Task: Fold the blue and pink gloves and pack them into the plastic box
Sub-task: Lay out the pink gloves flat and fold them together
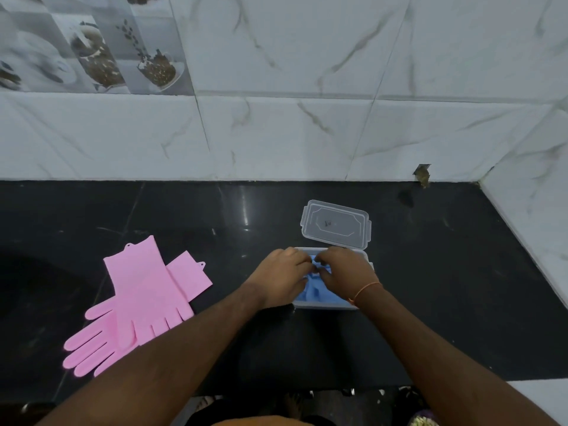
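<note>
The folded blue gloves lie inside the clear plastic box on the black counter. Both hands rest on top of them: my left hand at the box's left side, my right hand over its middle and right, fingertips meeting and curled onto the blue rubber. The box's clear lid lies flat just behind the box. Two pink gloves lie spread out and overlapping on the counter to the left, fingers pointing toward me.
The black stone counter runs to a marble-tiled wall behind and on the right. The counter's front edge is close to my body.
</note>
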{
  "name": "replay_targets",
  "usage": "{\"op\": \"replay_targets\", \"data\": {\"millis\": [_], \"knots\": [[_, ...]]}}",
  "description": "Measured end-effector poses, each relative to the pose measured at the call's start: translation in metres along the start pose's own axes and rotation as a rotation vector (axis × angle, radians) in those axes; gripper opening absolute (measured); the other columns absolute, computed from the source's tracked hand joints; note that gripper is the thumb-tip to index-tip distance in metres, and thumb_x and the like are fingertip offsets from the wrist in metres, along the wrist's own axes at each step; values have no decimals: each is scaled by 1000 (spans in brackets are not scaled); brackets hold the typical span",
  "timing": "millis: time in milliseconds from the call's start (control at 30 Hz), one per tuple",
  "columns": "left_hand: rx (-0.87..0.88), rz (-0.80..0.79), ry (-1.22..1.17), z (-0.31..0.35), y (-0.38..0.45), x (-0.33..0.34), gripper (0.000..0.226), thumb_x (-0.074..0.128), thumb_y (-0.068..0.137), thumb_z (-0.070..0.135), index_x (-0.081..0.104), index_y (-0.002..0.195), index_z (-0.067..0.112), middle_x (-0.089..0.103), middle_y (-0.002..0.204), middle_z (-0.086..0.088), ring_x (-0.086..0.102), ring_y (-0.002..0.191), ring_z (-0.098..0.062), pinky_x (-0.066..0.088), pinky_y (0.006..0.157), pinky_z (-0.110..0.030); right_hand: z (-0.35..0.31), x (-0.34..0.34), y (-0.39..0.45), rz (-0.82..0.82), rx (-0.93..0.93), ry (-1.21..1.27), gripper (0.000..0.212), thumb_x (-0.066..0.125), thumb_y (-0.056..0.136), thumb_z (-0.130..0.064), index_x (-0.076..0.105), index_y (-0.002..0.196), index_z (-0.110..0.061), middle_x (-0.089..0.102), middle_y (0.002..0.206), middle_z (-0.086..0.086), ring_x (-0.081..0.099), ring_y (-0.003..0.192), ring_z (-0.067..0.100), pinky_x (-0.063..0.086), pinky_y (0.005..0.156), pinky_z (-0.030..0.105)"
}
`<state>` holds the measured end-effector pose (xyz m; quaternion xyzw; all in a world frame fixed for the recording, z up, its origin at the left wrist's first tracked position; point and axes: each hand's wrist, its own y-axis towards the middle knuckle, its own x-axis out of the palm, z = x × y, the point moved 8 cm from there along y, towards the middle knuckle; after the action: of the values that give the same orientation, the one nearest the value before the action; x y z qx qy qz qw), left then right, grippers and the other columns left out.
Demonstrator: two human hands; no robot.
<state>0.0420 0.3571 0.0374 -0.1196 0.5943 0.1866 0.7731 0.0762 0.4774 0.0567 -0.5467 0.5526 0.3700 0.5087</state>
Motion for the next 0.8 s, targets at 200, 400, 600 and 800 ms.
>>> {"op": "replay_targets", "data": {"millis": [200,400,600,800], "knots": [[-118,133,-68,-57,-51,-20,36,59,102,27,69,134,15,63,142,-2,57,131,-25,50,103,-47,-86,-6,17,114,-124,97,23,57,100,-25,72,116,-19,70,112,5,67,98,28,53,86,42],[-234,73,-35,-138,-143,-13,34,59,103,30,67,133,17,63,141,-3,60,124,-27,54,97,-47,-180,44,36,-28,-210,209,30,58,98,-29,67,126,-22,70,120,3,66,107,24,52,95,38],[-449,9,-80,-225,-249,-9,45,61,103,42,63,147,28,59,154,3,54,141,-24,49,111,-44,-250,129,50,-298,0,343,42,70,93,-42,68,128,-19,76,116,3,69,107,22,53,96,32],[-316,-253,-75,-253,-294,16,54,56,106,46,50,159,36,41,169,7,36,155,-20,41,121,-46,-281,186,48,-420,219,409,37,82,82,-50,63,103,-28,62,89,-9,60,85,13,53,77,31]]}}
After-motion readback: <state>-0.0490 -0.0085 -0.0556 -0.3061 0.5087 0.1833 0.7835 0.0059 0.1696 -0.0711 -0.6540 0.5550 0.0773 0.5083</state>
